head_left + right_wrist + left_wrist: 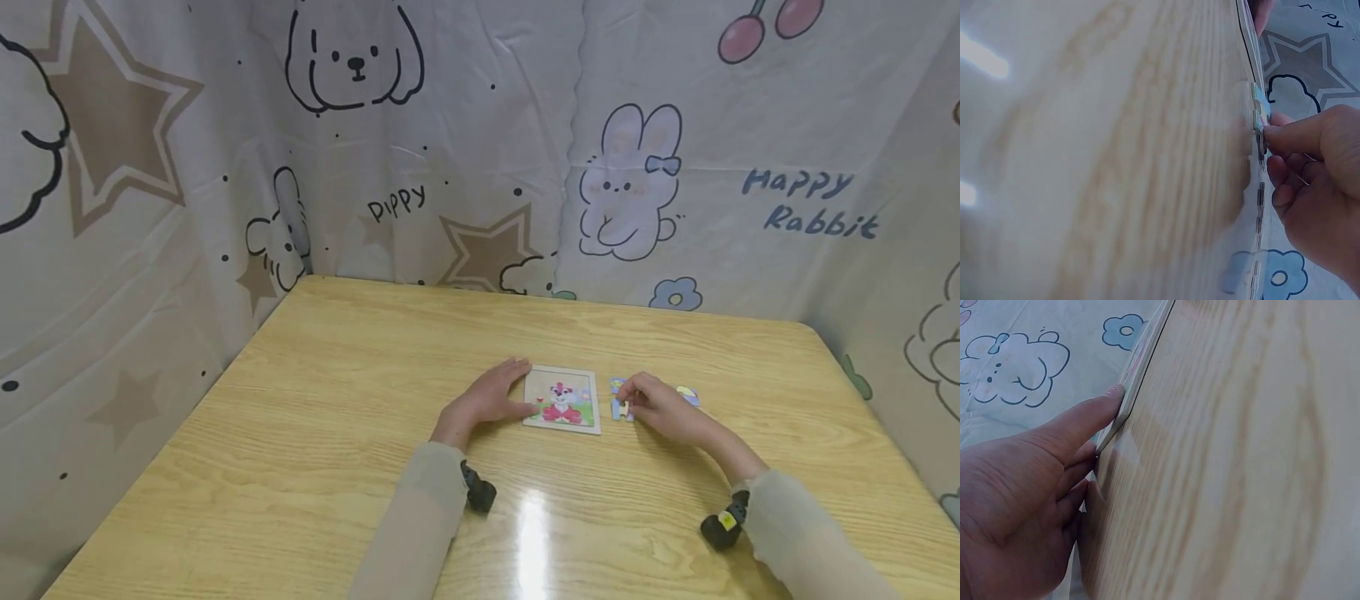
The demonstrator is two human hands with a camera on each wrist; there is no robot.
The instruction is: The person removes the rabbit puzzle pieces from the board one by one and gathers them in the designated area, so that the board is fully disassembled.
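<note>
A square picture puzzle [562, 401] in a pale frame lies flat on the table, showing a pink-and-white cartoon animal on green. My left hand [491, 394] steadies its left side, thumb over the near left corner and fingers extended toward the far left corner. The thumb [1094, 419] touches the board's edge in the left wrist view. To the right of the board, my right hand [663, 408] has thumb and forefinger together on a small puzzle piece [624, 409], partly hidden by the fingertips. In the right wrist view the right hand [1316, 175] pinches low over the pieces.
Loose puzzle pieces [687, 395] lie just beyond the right hand, partly covered by it. The wooden table [337, 400] meets a printed curtain [465, 150] at the back and sides. Both wrists carry a small black camera [480, 492].
</note>
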